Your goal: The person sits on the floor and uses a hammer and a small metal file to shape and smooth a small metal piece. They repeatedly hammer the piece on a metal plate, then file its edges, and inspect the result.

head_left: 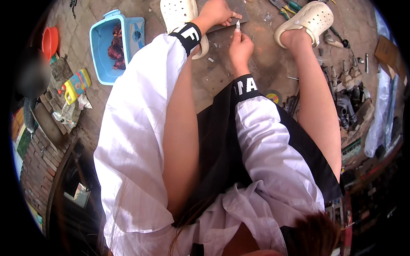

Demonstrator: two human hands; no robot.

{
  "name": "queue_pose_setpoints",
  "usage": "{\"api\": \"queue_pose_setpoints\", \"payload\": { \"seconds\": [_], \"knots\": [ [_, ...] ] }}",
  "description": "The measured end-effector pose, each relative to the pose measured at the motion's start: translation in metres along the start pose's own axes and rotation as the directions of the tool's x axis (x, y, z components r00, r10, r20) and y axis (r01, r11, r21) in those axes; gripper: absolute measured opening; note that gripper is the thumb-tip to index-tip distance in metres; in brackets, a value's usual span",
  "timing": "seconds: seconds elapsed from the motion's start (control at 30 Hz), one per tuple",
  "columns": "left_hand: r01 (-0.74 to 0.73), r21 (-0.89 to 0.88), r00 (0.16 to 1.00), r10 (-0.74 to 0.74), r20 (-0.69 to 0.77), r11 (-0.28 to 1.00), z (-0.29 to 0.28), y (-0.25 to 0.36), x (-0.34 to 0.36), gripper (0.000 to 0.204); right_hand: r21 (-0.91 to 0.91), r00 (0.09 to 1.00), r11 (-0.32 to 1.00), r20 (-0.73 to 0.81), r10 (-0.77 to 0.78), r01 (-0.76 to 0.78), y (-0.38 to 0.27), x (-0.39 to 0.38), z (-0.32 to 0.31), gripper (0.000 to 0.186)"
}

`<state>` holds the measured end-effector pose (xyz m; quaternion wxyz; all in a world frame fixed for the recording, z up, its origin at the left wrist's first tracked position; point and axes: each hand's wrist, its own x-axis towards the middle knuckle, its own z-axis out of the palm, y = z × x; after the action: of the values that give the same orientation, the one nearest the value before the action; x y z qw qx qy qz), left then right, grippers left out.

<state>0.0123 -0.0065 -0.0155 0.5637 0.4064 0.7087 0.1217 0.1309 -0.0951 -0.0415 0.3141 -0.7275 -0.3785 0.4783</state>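
Note:
My left hand (217,13) is at the top middle with its fingers curled together, above a dark flat plate (241,7) on the ground. What its fingers hold, if anything, is hidden. Just right of it, my right hand (241,49) is closed, with thumb and fingers pinching a small whitish pointed piece (238,26). This piece sticks up towards the plate, its tip close to my left fingertips. Too little of it shows to tell its kind. Both hands are between my feet in cream clogs (308,21).
A light blue plastic bin (97,55) with dark red netted stuff stands at the left. Beyond are a red basin (50,42) and a yellow jug (78,86). At the right lie greasy metal parts (348,104), a cardboard box (388,53), clear plastic sheeting (378,115) and green-handled pliers (284,15).

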Motion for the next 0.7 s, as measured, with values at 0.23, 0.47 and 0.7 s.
{"api": "queue_pose_setpoints", "payload": {
  "seconds": [0.23, 0.47, 0.7],
  "knots": [
    [0.033, -0.023, 0.999, -0.033, -0.005, 0.999, -0.002, -0.001, 0.001, 0.029, -0.043, 0.995, 0.998, 0.089, -0.041, 0.045, 0.002, 0.002, -0.006, 0.036],
    [0.011, 0.036, 1.0, -0.011, 0.004, 0.999, -0.003, 0.004, -0.001, 0.028, 0.119, 0.996, 0.991, 0.066, 0.053, -0.061, 0.01, 0.01, 0.007, 0.039],
    [-0.06, 0.186, 0.997, 0.068, -0.036, 0.981, 0.002, -0.007, 0.004, 0.04, -0.081, 0.998, 0.996, -0.043, -0.035, 0.031, -0.011, -0.003, 0.003, 0.035]
  ]
}}
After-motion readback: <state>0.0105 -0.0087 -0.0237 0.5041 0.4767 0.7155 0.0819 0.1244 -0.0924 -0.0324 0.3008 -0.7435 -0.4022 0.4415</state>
